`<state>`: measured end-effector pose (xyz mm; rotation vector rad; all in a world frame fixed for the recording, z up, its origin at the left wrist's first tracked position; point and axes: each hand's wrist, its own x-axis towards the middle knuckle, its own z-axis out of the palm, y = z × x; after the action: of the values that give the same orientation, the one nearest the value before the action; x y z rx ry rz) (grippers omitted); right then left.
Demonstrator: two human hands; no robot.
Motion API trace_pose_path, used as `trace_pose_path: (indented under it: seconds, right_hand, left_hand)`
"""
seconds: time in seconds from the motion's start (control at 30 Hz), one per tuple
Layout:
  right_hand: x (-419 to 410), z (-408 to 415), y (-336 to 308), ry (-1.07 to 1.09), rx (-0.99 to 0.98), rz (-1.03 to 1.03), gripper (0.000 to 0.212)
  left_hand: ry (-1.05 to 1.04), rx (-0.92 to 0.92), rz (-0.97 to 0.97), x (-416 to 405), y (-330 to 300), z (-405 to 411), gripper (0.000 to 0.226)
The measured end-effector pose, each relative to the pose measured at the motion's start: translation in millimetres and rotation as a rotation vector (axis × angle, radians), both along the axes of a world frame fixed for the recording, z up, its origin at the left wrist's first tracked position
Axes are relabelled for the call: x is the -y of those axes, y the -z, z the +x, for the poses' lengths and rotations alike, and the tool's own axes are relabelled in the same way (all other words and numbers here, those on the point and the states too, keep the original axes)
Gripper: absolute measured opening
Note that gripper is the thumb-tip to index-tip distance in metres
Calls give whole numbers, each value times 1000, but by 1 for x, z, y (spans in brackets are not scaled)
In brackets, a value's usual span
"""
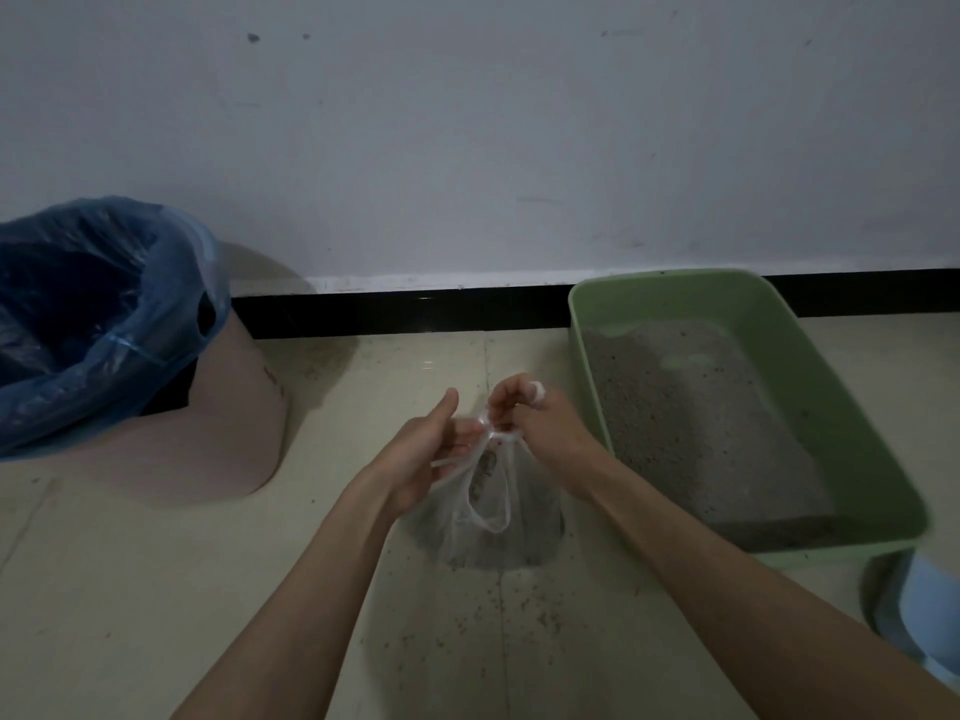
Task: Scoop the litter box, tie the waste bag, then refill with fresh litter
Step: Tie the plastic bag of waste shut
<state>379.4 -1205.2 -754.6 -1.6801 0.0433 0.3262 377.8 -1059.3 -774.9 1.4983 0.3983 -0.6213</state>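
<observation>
The thin, clear waste bag sits on the floor beside the green litter box. Left hand and right hand both pinch its limp handles at the neck. It looks bottom-heavy and tearable, so it is best gripped high.

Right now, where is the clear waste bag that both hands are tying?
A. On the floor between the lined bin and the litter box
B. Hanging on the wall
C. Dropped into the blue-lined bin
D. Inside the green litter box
A: the clear waste bag sits on the tile floor, left of the green litter box and right of the blue-lined bin, with the left hand and right hand gripping its top.
</observation>
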Motion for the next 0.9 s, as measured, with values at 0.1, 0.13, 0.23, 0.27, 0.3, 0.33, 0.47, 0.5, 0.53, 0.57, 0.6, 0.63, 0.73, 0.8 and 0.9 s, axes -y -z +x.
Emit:
trace_pose_path:
  seconds: [0.1, 0.13, 0.23, 0.27, 0.3, 0.33, 0.47, 0.5, 0.53, 0.57, 0.6, 0.63, 0.73, 0.8, 0.9]
  right_hand:
    - [-1, -1, 4, 1, -2, 33, 32]
    - [-2, -2, 5, 0, -4, 44, 31]
    - [-3, -4, 6, -6, -5, 57, 31]
    - [-4, -5, 6, -3, -6, 60, 32]
    - [-4, -5, 6, 4, -12, 64, 33]
    - [-5, -5, 6, 16, -25, 69, 33]
    - [-5, -2, 13, 158, -120, 169, 29]
    - [-6, -1, 15, 240, -159, 241, 34]
    - [-6, 0, 16, 322, -189, 328, 42]
    - [-6, 1, 16, 388, -206, 395, 49]
    - [-7, 2, 15, 443, -233, 476, 54]
    - [-8, 2, 13, 466, -248, 536, 58]
    - [-8, -1, 12, 440, -287, 526, 63]
    - [-1, -8, 23, 342, -205, 212, 61]
    - [15, -18, 42, 178, -68, -142, 57]
  left_hand:
    - [-11, -72, -17, 1, -2, -1, 57]
    - [-26, -79, -6, 0, -3, 0, 57]
    - [-41, -78, 33, 1, -2, 3, 52]
    - [-60, -71, 29, 2, 0, 2, 47]
    - [-107, -62, 7, 3, 1, 2, 39]
    - [-172, -49, -28, 4, 1, 2, 32]
    - [-347, 134, -111, 0, -2, 7, 30]
    - [-381, 184, -152, -3, -3, 7, 32]
    - [-401, 218, -214, -5, -3, 6, 33]
    - [-412, 235, -294, -5, -3, 5, 33]
    - [-423, 239, -372, -3, -3, 4, 34]
    - [-441, 238, -413, -2, -1, 3, 35]
    - [-530, 233, -377, -7, 12, 4, 37]
    - [-612, 208, -353, -23, 29, 0, 38]
    - [-730, 90, -283, -51, 61, -17, 39]
